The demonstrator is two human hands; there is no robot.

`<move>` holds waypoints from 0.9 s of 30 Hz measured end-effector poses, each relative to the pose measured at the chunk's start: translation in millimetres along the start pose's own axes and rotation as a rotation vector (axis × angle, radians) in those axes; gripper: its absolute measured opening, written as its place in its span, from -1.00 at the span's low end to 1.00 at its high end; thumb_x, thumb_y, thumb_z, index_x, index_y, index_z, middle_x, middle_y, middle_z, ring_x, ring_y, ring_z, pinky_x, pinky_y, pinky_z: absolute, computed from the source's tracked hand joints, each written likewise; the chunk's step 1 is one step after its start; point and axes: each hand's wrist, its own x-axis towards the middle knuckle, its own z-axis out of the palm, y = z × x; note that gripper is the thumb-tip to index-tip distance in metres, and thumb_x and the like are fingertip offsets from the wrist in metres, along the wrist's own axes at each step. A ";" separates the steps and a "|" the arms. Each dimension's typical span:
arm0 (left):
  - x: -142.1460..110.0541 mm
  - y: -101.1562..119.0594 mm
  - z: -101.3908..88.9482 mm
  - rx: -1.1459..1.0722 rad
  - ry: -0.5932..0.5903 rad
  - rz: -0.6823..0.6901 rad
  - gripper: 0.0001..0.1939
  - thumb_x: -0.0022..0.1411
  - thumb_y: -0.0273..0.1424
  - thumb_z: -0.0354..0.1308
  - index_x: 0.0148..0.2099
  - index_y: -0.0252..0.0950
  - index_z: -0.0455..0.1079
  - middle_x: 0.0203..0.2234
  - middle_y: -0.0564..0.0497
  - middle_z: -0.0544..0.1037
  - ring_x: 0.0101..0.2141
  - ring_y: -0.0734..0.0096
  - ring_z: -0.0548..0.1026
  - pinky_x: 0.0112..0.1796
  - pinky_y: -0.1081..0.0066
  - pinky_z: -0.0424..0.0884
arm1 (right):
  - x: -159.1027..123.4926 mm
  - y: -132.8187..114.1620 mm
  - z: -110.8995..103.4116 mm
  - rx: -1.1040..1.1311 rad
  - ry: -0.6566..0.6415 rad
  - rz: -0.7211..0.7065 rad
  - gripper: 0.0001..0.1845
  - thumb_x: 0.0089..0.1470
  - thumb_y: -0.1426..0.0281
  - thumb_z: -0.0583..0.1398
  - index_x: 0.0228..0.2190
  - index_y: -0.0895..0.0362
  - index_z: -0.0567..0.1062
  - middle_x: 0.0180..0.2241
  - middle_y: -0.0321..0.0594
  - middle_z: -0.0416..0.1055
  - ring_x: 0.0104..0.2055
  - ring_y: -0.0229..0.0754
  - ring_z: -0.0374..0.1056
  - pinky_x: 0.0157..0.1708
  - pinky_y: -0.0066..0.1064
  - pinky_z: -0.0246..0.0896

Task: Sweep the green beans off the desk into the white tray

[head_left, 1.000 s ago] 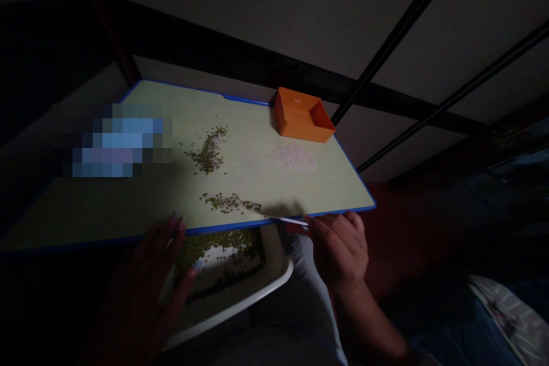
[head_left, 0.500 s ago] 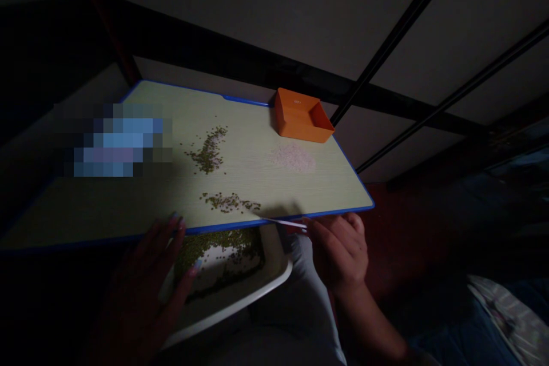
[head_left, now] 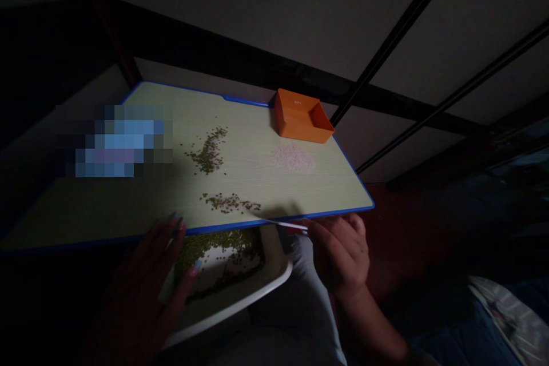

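Observation:
My right hand is closed around the end of a thin, pale, pointed tool at the table's front edge. The tool's tip points left, beside a small patch of green beans mixed with pale grains. My left hand, dim in shadow, has its fingers apart. Its fingertips lie at the blue table edge, and its thumb is over a white tray holding many green beans. Farther back on the table lies a larger pile of green beans with pale grains among them.
A pale heap of rice-like grains lies at the right of the blue-edged table. Behind it stands an orange open box. A blurred-out bluish object is at the left. Panelled doors rise behind the table.
The tool's tip has shifted very slightly left, and my right hand has barely moved. My left hand, the piles and the box stay where they were.

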 end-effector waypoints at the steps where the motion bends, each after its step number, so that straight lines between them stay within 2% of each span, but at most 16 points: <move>1: -0.4 -0.4 0.2 0.006 0.001 0.005 -0.30 0.27 -0.12 -0.04 0.40 0.18 -0.17 0.42 0.16 0.13 0.37 0.01 0.15 0.29 -0.20 0.26 | 0.0 -0.1 0.2 0.001 -0.005 0.000 -0.81 0.25 0.57 0.15 -0.15 0.16 0.52 -0.39 -0.22 0.57 -0.41 -0.23 0.35 -0.27 -0.25 0.09; 12: -0.8 -0.3 0.4 0.028 0.005 0.021 -0.30 0.28 -0.14 -0.04 0.41 0.12 -0.17 0.40 0.07 0.17 0.38 -0.01 0.14 0.25 -0.24 0.29 | 0.4 -12.6 2.5 0.030 -0.034 -0.070 -0.79 0.27 0.54 0.13 -0.12 0.18 0.52 -0.33 -0.18 0.62 -0.28 -0.18 0.47 -0.19 -0.20 0.15; 23: -1.1 0.4 -0.7 0.023 0.011 0.010 -0.30 0.27 -0.14 -0.03 0.41 0.14 -0.15 0.40 0.12 0.17 0.38 0.05 0.14 0.28 -0.14 0.28 | -2.5 -4.0 8.5 -0.062 -0.020 -0.059 -0.80 0.29 0.50 0.14 -0.10 0.17 0.51 -0.31 -0.19 0.62 -0.29 -0.18 0.46 -0.22 -0.23 0.11; 27: -1.9 -1.8 0.5 0.037 -0.001 0.014 -0.28 0.26 -0.13 -0.04 0.41 0.14 -0.17 0.41 0.12 0.16 0.38 0.01 0.15 0.25 -0.19 0.31 | -3.5 -0.4 11.1 -0.112 -0.017 -0.059 -0.81 0.32 0.50 0.11 -0.14 0.18 0.52 -0.33 -0.16 0.62 -0.31 -0.19 0.46 -0.22 -0.21 0.09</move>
